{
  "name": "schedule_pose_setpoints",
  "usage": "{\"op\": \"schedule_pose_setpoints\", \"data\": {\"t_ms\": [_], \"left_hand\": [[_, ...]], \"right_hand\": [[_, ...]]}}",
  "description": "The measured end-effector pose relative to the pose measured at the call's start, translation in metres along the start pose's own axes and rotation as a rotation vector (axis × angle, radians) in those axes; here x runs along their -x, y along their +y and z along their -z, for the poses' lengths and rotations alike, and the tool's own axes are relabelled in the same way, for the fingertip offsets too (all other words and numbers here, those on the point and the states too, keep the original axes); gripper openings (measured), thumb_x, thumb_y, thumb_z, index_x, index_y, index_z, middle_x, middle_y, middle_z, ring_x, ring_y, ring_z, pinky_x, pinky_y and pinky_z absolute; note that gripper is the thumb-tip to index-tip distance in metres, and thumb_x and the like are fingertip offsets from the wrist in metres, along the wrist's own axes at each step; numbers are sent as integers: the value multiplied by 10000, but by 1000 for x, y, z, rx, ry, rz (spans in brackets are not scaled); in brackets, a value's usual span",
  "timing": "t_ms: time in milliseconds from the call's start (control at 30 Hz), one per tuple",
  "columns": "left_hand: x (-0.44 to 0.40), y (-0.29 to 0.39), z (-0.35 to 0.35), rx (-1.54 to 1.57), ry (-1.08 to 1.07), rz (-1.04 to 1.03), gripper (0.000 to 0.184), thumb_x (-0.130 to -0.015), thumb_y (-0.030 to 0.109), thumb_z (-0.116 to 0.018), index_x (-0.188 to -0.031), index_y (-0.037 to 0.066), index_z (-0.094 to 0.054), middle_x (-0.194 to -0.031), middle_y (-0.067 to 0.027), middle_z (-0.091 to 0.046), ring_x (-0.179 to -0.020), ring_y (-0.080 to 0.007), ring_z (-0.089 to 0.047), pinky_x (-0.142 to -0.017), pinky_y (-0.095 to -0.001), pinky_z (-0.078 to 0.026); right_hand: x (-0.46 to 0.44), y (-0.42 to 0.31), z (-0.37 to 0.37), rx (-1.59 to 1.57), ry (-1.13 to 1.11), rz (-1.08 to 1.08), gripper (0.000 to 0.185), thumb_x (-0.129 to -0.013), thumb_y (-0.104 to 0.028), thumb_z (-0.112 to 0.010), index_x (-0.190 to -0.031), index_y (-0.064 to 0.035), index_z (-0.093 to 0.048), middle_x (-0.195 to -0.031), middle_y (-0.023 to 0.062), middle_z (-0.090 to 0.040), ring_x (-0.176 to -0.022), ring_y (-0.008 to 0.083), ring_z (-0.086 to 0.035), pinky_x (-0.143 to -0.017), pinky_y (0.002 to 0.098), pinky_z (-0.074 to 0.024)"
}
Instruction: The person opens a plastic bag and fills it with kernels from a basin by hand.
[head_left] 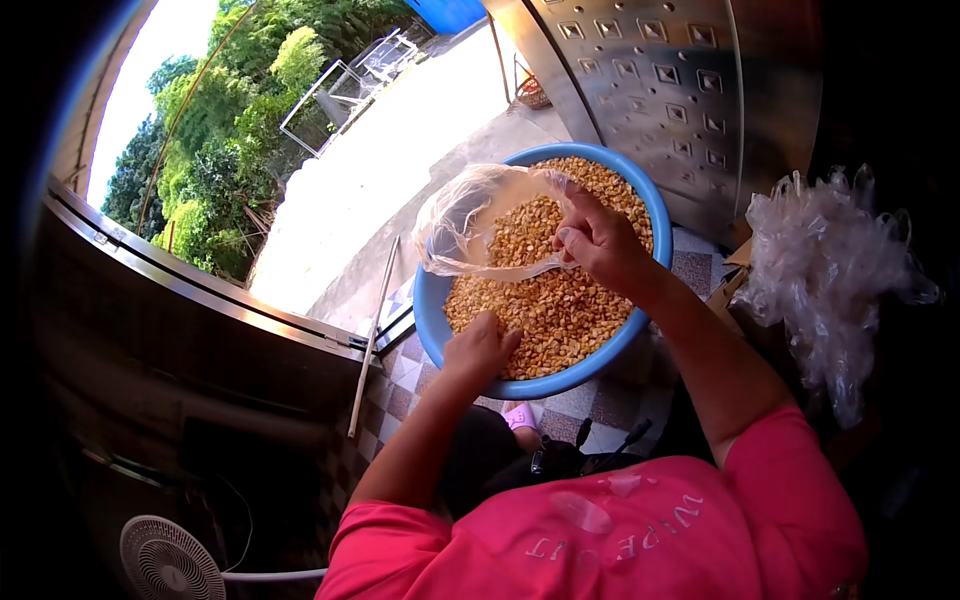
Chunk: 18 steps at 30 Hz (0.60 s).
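A wide blue basin holds a thick layer of yellow-brown kernels that look like dried corn. My right hand is closed on the rim of a thin clear plastic bag over the basin's far half. The bag's mouth gapes, and kernels show through its film. Down at the near left of the basin, my left hand rests on the kernels with its fingers curled in. What those fingers hold, if anything, is hidden.
A heap of clear plastic bags sits to the right by cardboard. A metal door stands behind the basin. To the left are a pale stick and a doorway frame; a fan is at lower left.
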<state>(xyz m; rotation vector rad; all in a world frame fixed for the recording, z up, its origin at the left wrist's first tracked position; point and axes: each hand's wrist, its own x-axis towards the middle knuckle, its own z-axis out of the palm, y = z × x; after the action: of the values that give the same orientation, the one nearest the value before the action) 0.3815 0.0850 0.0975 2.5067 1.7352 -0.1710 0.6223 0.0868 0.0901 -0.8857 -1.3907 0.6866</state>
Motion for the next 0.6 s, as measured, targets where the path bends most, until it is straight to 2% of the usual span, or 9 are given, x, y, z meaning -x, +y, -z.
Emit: {"op": "schedule_pose_setpoints", "data": {"t_ms": [167, 300, 400, 500, 533, 600], "left_hand": [[-6, 4, -6, 16, 76, 18, 328, -888, 399, -483, -894, 71, -494, -812, -199, -624, -808, -389, -608, -714, -484, -458], [-10, 2, -1, 8, 79, 41, 286, -902, 362, -455, -901, 79, -495, -820, -198, -627, -816, -394, -607, -721, -494, -456], [-13, -3, 3, 17, 202, -28, 244, -899, 336, -474, -893, 94, -502, -785, -183, -626, -767, -384, -611, -674, -487, -467], [-15, 7, 27, 114, 503, -228, 146, -876, 246, -543, -861, 107, -502, -703, -156, -602, -662, -363, -602, -549, -470, -465], [-19, 9, 37, 113, 553, -280, 139, -878, 237, -544, -859, 106, -500, -699, -151, -598, -655, -375, -595, -556, -474, -461], [-29, 19, 57, 151, 531, -259, 162, -885, 254, -534, -851, 98, -505, -712, -155, -603, -681, -381, -595, -582, -476, -459]], "right_hand": [[0, 1, 2, 11, -4, -32, 571, -860, 31, -471, -1395, -101, -321, -757, 52, -565, -657, 101, -566, -632, 250, -509], [0, 4, 2, 18, -5, -27, 567, -864, 25, -469, -1395, -102, -318, -755, 58, -569, -651, 107, -569, -635, 259, -508], [-1, 16, -2, 80, 48, 85, 567, -863, 22, -472, -1394, -101, -319, -743, 58, -572, -645, 107, -571, -631, 261, -508], [-2, 15, -3, 107, 64, 104, 570, -857, 23, -474, -1392, -100, -323, -732, 59, -577, -636, 109, -576, -624, 263, -509], [-2, 13, -2, 110, 58, 107, 571, -856, 24, -474, -1392, -100, -323, -732, 59, -577, -634, 109, -577, -623, 264, -509], [-1, 7, -1, 96, 31, 60, 574, -852, 26, -474, -1391, -101, -325, -734, 60, -579, -630, 112, -579, -621, 265, -510]]}}
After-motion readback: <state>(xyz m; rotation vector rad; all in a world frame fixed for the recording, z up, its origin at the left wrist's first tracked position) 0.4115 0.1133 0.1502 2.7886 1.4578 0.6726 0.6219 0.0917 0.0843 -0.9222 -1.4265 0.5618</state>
